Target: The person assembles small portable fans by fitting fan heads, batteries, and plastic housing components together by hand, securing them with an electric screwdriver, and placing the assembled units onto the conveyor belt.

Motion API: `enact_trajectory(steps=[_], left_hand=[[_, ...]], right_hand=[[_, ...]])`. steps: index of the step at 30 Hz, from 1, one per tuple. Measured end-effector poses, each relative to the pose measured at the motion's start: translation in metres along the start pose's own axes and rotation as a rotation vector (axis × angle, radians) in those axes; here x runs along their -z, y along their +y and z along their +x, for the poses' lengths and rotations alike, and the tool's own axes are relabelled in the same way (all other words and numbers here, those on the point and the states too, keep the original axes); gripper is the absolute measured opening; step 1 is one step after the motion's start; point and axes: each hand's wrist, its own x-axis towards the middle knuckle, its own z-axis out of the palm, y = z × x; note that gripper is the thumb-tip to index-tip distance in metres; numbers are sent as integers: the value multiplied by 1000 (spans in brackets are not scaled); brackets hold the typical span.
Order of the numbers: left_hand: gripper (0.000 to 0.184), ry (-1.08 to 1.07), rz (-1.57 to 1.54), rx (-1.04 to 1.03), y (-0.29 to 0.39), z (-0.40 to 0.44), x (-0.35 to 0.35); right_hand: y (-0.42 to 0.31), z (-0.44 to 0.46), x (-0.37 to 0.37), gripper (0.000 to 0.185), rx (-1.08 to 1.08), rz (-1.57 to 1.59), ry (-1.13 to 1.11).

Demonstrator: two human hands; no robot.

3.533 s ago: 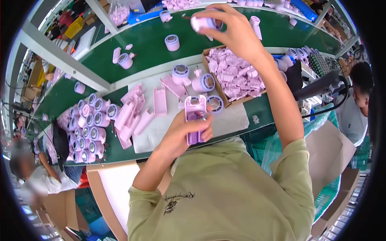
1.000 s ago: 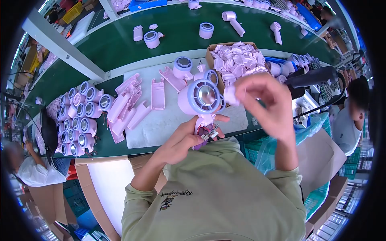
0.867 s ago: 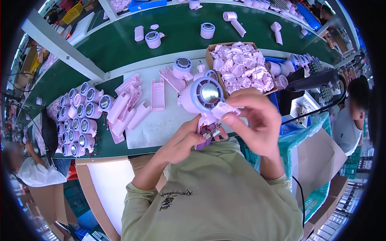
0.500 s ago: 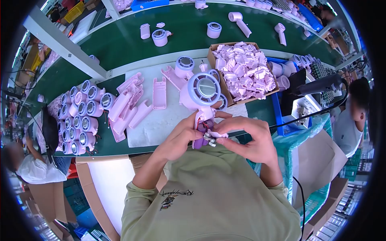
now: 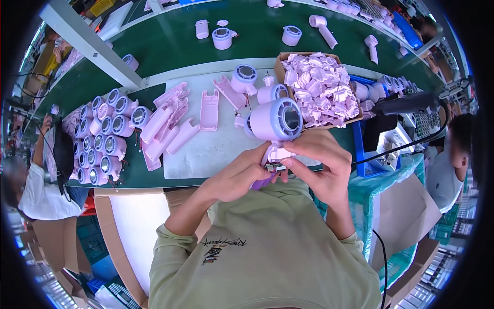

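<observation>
In front of my chest is a pink handheld fan (image 5: 272, 121), its round head tilted up and facing right. My left hand (image 5: 239, 177) wraps round its handle below the neck. A small pink plastic piece (image 5: 280, 152) sits against the neck, pinched by the fingers of my right hand (image 5: 327, 159). Just under that piece a small circuit board (image 5: 275, 167) shows, with a purple part (image 5: 263, 181) below it. My fingers hide most of the handle. Behind the fan, another fan head (image 5: 244, 77) and a handle shell (image 5: 209, 110) rest on the white mat (image 5: 190, 159).
Pink handle shells (image 5: 159, 129) are piled left of the mat, beside rows of fan heads (image 5: 105, 139). A carton (image 5: 280, 69) of small pink pieces stands behind my right hand. Further right are a blue bin (image 5: 360, 154) and a black tool (image 5: 406, 105). Co-workers sit at both sides.
The fan head has turned towards the right. My right hand has brought the small pink piece up against the neck. The purple part, widely exposed before, is now mostly covered.
</observation>
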Motion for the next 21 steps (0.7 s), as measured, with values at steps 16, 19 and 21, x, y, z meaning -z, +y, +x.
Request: enact_trajectory(steps=[16, 19, 21], left_hand=[[47, -65, 419, -60, 18, -13, 4], [48, -68, 415, -98, 15, -13, 5], [49, -82, 427, -58, 18, -12, 7]], right_hand=[[8, -10, 8, 18, 84, 87, -113], [9, -12, 6, 19, 108, 81, -99], [11, -13, 6, 19, 125, 80, -98]])
